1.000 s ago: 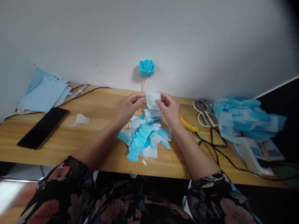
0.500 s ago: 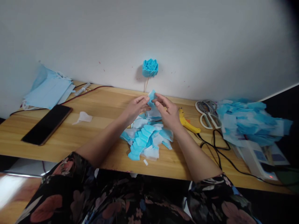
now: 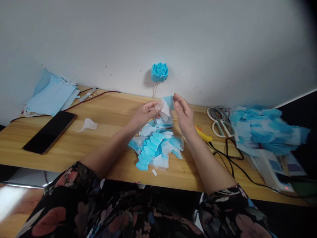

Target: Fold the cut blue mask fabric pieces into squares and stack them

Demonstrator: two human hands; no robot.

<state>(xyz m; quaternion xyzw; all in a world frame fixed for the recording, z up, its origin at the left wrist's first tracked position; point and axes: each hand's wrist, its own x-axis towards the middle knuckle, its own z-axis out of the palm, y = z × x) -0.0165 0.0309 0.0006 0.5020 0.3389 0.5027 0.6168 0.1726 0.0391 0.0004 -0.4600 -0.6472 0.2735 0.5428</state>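
Left hand (image 3: 148, 113): fingertips pinched on the white-and-blue fabric piece (image 3: 166, 107). Right hand (image 3: 183, 112): fingers at its blue edge, closure unclear.

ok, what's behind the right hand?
Past the wrist of the right hand, part of a yellow corded tool shows on the wooden table, with its black cable. The tool's far end is covered, as is anything directly behind the palm.

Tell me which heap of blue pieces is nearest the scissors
The right heap, beside the white-handled scissors; the middle heap lies farther left.
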